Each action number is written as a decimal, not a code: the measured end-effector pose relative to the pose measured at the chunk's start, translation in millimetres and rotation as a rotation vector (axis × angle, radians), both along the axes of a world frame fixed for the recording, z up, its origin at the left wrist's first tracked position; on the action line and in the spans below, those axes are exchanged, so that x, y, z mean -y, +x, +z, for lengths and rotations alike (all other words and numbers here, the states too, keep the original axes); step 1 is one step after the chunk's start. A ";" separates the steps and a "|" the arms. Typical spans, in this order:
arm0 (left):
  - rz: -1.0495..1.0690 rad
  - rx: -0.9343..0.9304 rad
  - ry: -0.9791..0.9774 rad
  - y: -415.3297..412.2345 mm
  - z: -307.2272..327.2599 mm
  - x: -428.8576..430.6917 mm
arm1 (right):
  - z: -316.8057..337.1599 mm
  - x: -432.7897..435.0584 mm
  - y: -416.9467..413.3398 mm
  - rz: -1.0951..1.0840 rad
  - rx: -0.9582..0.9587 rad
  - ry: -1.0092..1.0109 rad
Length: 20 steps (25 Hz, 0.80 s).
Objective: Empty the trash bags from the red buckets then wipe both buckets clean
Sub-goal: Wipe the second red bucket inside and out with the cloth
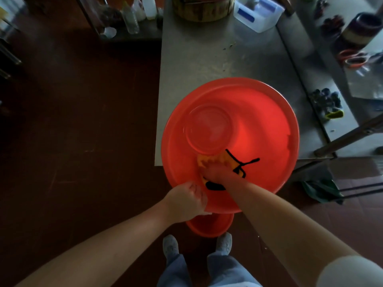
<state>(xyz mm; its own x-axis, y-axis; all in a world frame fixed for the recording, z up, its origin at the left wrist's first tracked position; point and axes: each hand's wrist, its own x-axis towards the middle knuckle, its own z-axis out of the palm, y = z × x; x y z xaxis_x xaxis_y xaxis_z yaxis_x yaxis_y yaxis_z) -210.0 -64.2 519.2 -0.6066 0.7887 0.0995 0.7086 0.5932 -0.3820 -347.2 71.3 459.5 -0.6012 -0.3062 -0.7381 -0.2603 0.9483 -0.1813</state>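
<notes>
Red bucket [259, 121], bagless at the bench's [207, 54] near left corner, is mid-wipe: left hand [186, 200] grips its rim, right hand [215, 171] presses an orange cloth [226, 158] inside; second bucket [209, 225] likely remains.

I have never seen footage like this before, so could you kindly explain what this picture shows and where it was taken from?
There is no machine here: a person wears one wide-angle camera on the head, and it looks down at their own two bare arms. That is why you also see their legs and shoes at the bottom.

The left hand grips the near rim of a large red bucket, which is tipped so that its opening faces the camera, at the near end of a steel table. The right hand reaches inside and rests on a yellow cloth against the inner wall. Whether its fingers curl round the cloth is unclear. A second red bucket sits lower, by the feet. A white plastic box stands at the table's far end.
</notes>
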 end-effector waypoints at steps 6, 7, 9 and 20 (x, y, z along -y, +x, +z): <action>0.027 0.016 -0.018 6.8 -8.2 -0.6 | 5.8 -34.1 1.8 0.201 -0.153 0.083; 0.029 0.023 -0.015 6.3 -8.7 0.2 | 8.2 -49.2 -4.7 0.277 -0.278 0.151; 0.029 0.028 -0.016 6.8 -8.4 1.5 | 14.8 -74.8 -13.3 0.329 -0.447 0.221; 0.011 0.023 -0.068 11.0 -2.6 -2.3 | 15.6 -31.5 41.4 0.135 -0.105 -0.017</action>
